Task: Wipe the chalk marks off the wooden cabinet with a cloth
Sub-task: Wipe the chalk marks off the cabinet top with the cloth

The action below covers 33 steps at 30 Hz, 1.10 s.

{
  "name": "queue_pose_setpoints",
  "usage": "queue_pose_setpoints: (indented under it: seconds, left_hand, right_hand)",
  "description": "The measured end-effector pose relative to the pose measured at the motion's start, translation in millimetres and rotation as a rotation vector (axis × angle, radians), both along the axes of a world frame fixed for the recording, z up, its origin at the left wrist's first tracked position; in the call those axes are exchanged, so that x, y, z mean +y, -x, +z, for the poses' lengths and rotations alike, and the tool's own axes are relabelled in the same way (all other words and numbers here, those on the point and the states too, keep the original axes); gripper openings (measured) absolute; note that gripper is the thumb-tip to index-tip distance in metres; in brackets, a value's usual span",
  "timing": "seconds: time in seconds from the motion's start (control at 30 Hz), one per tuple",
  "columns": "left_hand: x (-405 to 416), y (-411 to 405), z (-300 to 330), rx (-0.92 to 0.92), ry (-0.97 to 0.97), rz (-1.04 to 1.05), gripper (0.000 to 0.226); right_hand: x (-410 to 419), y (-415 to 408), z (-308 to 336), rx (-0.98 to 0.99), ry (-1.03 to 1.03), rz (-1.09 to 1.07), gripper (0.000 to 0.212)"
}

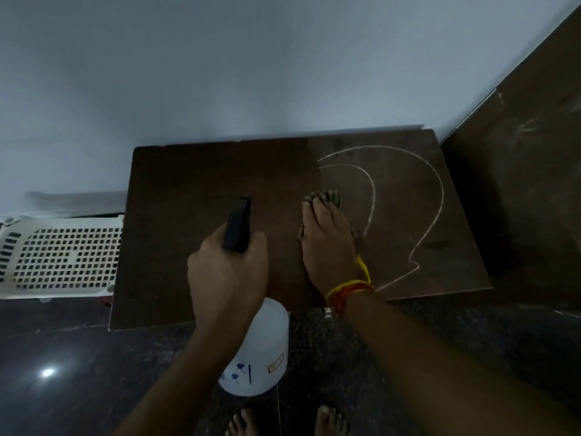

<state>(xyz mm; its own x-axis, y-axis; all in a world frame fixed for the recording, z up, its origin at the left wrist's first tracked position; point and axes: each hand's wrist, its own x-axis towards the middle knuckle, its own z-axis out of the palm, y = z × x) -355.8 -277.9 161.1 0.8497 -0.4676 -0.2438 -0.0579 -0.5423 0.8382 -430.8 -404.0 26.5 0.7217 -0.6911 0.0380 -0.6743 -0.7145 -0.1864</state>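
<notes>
The dark wooden cabinet top [188,184] fills the middle of the head view. White chalk marks [438,190] curve in two lines over its right half; the left half shows none. My right hand [327,243] lies flat on a striped cloth [328,196], pressing it onto the wood just left of the inner chalk curve. Only the cloth's edges show around my fingers. My left hand [226,272] grips the black trigger head of a white spray bottle [261,350], held above the cabinet's front edge with the nozzle pointing away from me.
A white perforated plastic basket [63,253] sits on the floor left of the cabinet. A tall dark wooden panel [528,184] with faint chalk smears stands to the right. A pale wall runs behind. My bare feet [286,423] stand on the dark speckled floor.
</notes>
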Motion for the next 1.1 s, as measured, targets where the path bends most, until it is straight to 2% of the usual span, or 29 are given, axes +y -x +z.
queue_pose_setpoints:
  seconds: [0.17,0.33,0.53,0.8,0.93,1.1]
  left_hand:
    - [-7.4,-1.3,-0.2,0.038,-0.018,0.009,0.017]
    - [-23.9,-7.1,-0.4,0.018,-0.01,-0.008,0.018]
    - [-33.6,-20.0,-14.6,-0.019,-0.018,-0.024,0.018]
    - [-43.9,-20.6,-10.7,0.04,-0.023,-0.008,0.015]
    - [-51.6,-17.1,-8.6,0.018,-0.004,-0.019,0.015]
    - [-47.4,-24.1,-23.5,-0.014,-0.016,-0.042,0.019]
  right_hand:
    - [29.7,21.8,0.7,0.061,-0.077,0.067,0.053]
    - [-28.0,-26.7,8.2,0.01,-0.064,0.05,0.049]
    - [-79.6,-82.3,6.9,0.039,-0.05,0.059,0.053]
    - [-6.4,-34.8,9.2,0.003,-0.149,0.041,0.052]
    - [-53.1,-59.7,9.7,0.024,-0.093,0.116,0.051]
    - [-106.4,-113.1,3.6,0.02,-0.077,0.087,0.055]
